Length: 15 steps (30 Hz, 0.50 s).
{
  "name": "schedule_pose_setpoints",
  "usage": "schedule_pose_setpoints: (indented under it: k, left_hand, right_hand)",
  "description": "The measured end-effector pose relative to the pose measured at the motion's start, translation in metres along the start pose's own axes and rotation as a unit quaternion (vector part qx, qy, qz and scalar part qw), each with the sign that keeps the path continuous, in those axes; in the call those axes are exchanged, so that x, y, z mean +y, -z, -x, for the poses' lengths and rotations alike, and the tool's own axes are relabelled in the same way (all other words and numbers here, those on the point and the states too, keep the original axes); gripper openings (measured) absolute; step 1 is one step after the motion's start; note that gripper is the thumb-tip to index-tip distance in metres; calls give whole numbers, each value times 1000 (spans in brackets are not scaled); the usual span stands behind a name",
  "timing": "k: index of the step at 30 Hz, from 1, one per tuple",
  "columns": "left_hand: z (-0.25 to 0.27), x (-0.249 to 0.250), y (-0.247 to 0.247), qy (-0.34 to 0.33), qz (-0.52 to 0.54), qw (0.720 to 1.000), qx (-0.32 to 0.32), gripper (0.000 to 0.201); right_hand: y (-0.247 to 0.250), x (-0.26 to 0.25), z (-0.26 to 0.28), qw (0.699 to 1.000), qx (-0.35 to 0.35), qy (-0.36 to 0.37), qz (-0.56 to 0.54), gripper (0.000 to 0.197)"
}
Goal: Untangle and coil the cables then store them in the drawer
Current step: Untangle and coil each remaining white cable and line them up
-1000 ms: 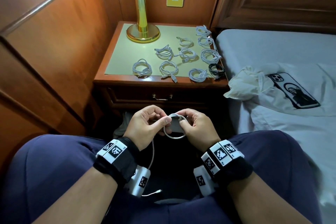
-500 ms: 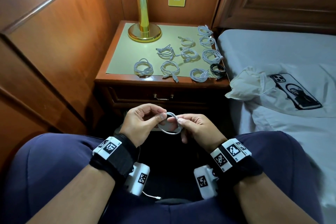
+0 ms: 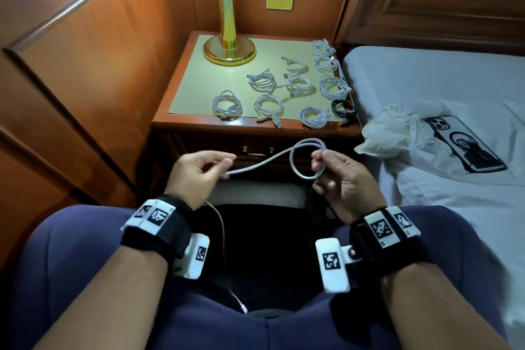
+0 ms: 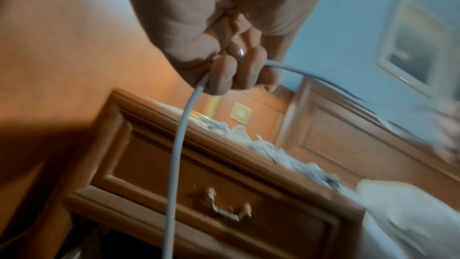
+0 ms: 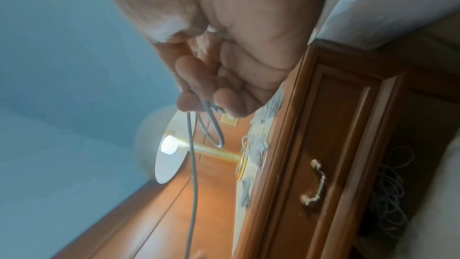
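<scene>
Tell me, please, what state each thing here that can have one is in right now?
white cable: partly coiled, one loop formed, tail hanging down.
left hand: pinches the cable's straight run.
right hand: holds the loop.
drawer: closed.
coiled cables: wound, lying on the nightstand.
lamp: lit.
phone: face down on the bed.

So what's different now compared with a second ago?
The hands have drawn apart. The left hand slid out along the white cable, so a straight length now spans the gap. The right hand still pinches the small loop, which now hangs wider. The coiled cables on the nightstand, the closed drawer and the phone stayed as they were.
</scene>
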<state>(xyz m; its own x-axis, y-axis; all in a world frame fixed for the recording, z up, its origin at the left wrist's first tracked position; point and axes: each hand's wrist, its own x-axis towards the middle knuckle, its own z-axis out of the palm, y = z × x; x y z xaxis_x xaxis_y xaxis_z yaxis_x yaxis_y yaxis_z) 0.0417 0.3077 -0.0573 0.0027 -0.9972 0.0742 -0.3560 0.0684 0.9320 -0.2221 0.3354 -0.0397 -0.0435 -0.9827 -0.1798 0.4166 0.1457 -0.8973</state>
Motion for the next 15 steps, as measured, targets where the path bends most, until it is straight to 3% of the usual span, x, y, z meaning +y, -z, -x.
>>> schedule_pose_setpoints:
  k: [3,8,11,15]
  left_hand:
    - [-11,-5,20,-37,-70,994,81,6]
    - [-3,-6,7,-145,-153,971,111,12]
    - [2,-9,-6,-216,-187,956,67,12]
    - [16,-5,-22,-247,-161,954,-60,15]
  right_hand:
    - [10,-8,-3,999,24,7,-21,23]
    - [5,-2,0,999,20,28,0,23]
    - [4,2,-1,998,20,48,42,25]
    - [6,10,2,979,-5,93,179,26]
